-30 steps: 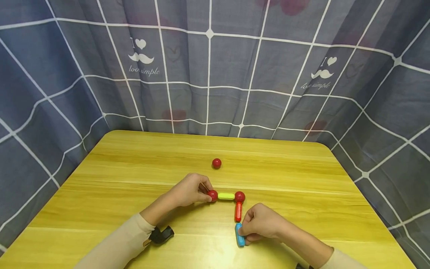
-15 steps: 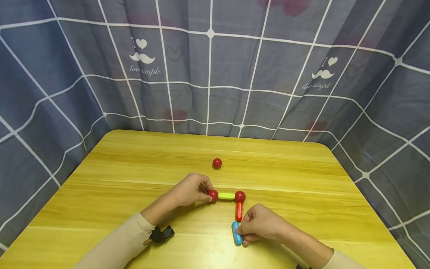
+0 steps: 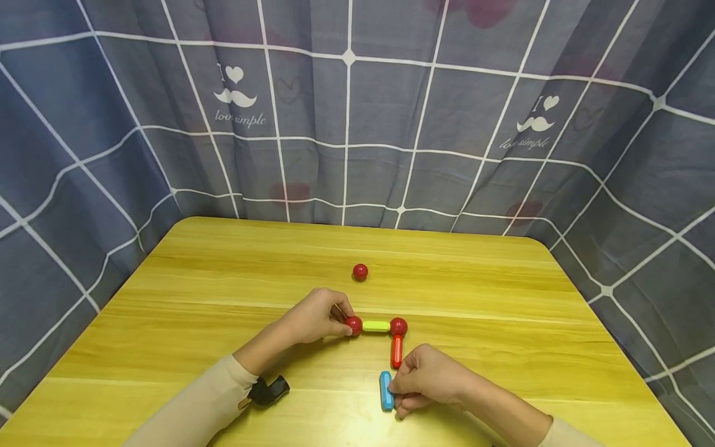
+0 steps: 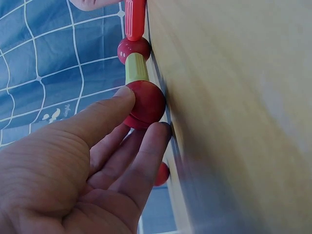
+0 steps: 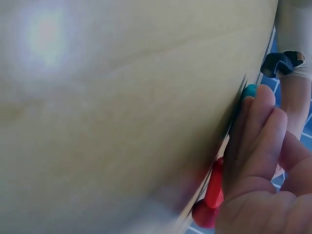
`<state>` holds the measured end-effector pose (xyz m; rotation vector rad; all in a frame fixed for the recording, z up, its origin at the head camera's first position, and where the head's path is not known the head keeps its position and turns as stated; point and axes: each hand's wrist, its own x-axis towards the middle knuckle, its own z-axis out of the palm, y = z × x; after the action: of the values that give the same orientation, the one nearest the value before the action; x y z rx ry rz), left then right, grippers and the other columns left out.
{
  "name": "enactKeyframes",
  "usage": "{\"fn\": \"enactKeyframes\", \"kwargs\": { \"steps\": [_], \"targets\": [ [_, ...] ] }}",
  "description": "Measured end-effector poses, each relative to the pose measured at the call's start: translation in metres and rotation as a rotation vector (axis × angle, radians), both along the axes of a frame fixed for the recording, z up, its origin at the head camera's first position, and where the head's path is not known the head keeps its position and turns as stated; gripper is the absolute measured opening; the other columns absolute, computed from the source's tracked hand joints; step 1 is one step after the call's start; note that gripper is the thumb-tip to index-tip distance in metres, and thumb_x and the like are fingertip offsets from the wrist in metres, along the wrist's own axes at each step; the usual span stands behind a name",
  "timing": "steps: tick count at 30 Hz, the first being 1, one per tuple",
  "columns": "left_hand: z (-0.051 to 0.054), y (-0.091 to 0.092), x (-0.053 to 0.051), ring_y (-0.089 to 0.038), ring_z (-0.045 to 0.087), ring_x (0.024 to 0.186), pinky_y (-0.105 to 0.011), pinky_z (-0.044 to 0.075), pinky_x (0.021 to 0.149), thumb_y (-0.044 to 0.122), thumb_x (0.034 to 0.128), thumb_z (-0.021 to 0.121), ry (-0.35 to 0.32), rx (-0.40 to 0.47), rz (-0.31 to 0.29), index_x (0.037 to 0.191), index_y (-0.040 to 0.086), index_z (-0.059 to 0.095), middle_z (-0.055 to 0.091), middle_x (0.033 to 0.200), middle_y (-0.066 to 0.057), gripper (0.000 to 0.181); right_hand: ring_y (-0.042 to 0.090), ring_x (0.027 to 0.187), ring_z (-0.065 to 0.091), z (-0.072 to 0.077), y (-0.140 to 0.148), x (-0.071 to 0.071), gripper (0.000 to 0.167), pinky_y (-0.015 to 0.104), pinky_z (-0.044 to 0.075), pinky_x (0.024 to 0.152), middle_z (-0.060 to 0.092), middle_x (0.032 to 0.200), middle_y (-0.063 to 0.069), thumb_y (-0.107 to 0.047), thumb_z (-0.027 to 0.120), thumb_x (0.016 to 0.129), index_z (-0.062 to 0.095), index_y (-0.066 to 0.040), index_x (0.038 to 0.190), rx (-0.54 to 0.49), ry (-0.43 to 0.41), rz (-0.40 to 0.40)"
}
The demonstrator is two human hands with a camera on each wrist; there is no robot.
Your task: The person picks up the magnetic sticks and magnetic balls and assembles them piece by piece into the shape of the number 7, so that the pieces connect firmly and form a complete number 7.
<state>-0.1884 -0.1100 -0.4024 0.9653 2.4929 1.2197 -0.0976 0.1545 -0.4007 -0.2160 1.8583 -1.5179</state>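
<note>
My left hand (image 3: 321, 316) pinches a red ball (image 4: 147, 102) between thumb and fingertips. A lime-green ribbed rod (image 3: 376, 326) runs from that ball to a second red ball (image 3: 398, 326). From the second ball a red rod (image 3: 396, 352) points toward the near side. My right hand (image 3: 432, 379) has its fingertips at the right side of a blue rod (image 3: 386, 391), thumb against it. The blue rod lies left of the red rod's near end, apart from it. In the right wrist view only its teal-looking end (image 5: 250, 90) shows past the fingers.
A loose red ball (image 3: 360, 272) sits farther back on the wooden table (image 3: 251, 261). A black strap-like device (image 3: 269, 391) is on the left wrist. A grey checked curtain (image 3: 313, 112) hangs around the table's back and sides.
The blue rod has shifted left with my right hand, from in line below the red rod to left of it, leaving a gap. My left hand has stayed on its ball.
</note>
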Motion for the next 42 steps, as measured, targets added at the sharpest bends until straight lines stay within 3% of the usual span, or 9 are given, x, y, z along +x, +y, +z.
{"fn": "enactKeyframes", "kwargs": {
  "steps": [6,10,15,25,32,36,42],
  "targets": [
    [0.000,0.001,0.000,-0.010,0.068,0.077,-0.021,0.055,0.069,0.003,0.0784,0.081,0.015,-0.016,0.001,0.089,0.005,0.069,0.070,0.085,0.000,0.016,0.023,0.069,0.070,0.005,0.015,-0.006,0.018,0.023,0.057,0.062,0.068,0.080,0.020,-0.007,0.066,0.091,0.063,0.011,0.088,-0.015,0.042,-0.015],
    [0.002,0.001,0.001,-0.011,0.068,0.077,-0.022,0.055,0.069,0.003,0.0787,0.080,0.020,-0.025,-0.007,0.089,0.005,0.068,0.070,0.085,-0.001,0.017,0.029,0.078,0.069,0.011,0.027,-0.014,0.021,0.033,0.059,0.072,0.066,0.088,0.020,-0.009,0.064,0.093,0.061,0.011,0.097,0.006,0.072,-0.065],
    [0.002,-0.001,0.002,-0.013,0.068,0.079,-0.021,0.055,0.070,0.002,0.0786,0.080,0.028,-0.025,-0.015,0.090,0.005,0.067,0.069,0.086,-0.001,0.017,0.034,0.086,0.068,0.016,0.039,-0.026,0.029,0.042,0.058,0.076,0.066,0.094,0.021,-0.011,0.066,0.093,0.058,0.013,0.107,0.043,0.144,-0.126],
    [0.002,-0.002,0.003,-0.014,0.069,0.080,-0.021,0.055,0.069,0.003,0.0796,0.079,0.015,-0.014,-0.009,0.092,0.003,0.067,0.069,0.089,-0.004,0.018,0.029,0.086,0.066,0.013,0.044,-0.040,0.033,0.039,0.058,0.074,0.065,0.101,0.018,-0.010,0.068,0.090,0.059,0.009,0.116,0.170,0.282,-0.223],
    [0.003,-0.006,0.005,-0.014,0.069,0.082,-0.021,0.055,0.069,0.005,0.0806,0.079,0.082,-0.028,0.057,0.095,0.002,0.066,0.069,0.092,-0.006,0.020,0.023,0.092,0.064,0.009,0.040,-0.049,0.031,0.033,0.056,0.076,0.067,0.104,0.011,-0.010,0.069,0.089,0.063,0.002,0.117,0.265,0.444,-0.195],
    [0.006,-0.005,0.010,-0.015,0.069,0.082,-0.022,0.056,0.071,0.002,0.0799,0.079,0.126,0.007,0.084,0.094,0.000,0.067,0.069,0.091,-0.008,0.018,0.019,0.096,0.063,0.010,0.036,-0.054,0.029,0.033,0.054,0.080,0.068,0.107,0.005,-0.012,0.071,0.089,0.067,-0.003,0.115,0.325,0.559,-0.150],
    [0.011,0.004,0.022,-0.012,0.068,0.081,-0.020,0.055,0.070,0.002,0.0807,0.078,0.116,0.038,0.039,0.091,0.003,0.068,0.069,0.088,-0.004,0.015,0.017,0.095,0.064,0.011,0.027,-0.059,0.027,0.036,0.053,0.083,0.069,0.104,0.000,-0.013,0.073,0.087,0.070,-0.007,0.113,0.366,0.633,-0.120]
  ]
}}
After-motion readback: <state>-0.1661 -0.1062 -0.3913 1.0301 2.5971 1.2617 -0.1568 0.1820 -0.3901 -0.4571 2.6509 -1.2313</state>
